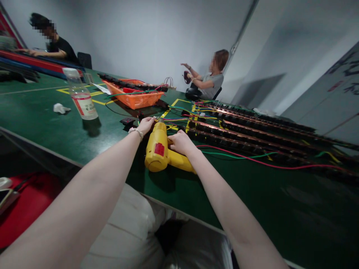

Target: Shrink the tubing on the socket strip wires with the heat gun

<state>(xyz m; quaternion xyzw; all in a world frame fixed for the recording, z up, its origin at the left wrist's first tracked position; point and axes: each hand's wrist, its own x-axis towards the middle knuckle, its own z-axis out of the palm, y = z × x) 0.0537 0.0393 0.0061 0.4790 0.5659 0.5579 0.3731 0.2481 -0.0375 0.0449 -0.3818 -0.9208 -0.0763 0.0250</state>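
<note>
1. While my right grip (181, 142) is closed around the handle of a yellow plastic heat gun (156, 146) with a red label, the gun is directly in front of me at the near side of the green-topped desk (45, 123), nozzle pointing away. Cannot tell if its body touches the surface.
2. My left grip (145, 125) reaches forward just beside the nozzle, near thin multicoloured wires (176, 119). Fingertips partly lost to view; cannot tell whether they pinch anything. Pale bracelet (136, 131) at that wrist.
3. Beyond the gun: orange perforated plastic basket (140, 100), a long dark strip (126, 83) lying across it.
4. To the right, long black bars with copper-coloured strips (209, 129) run side by side. A long red wire (280, 167) and a green wire (244, 157) trail along their near side.
5. To the left: clear bottle with white cap and red-and-white label (81, 95), upright; crumpled white tissue (60, 108) near it.
6. Two co-workers across the way: one in grey (211, 84), one in black (63, 48).
</note>
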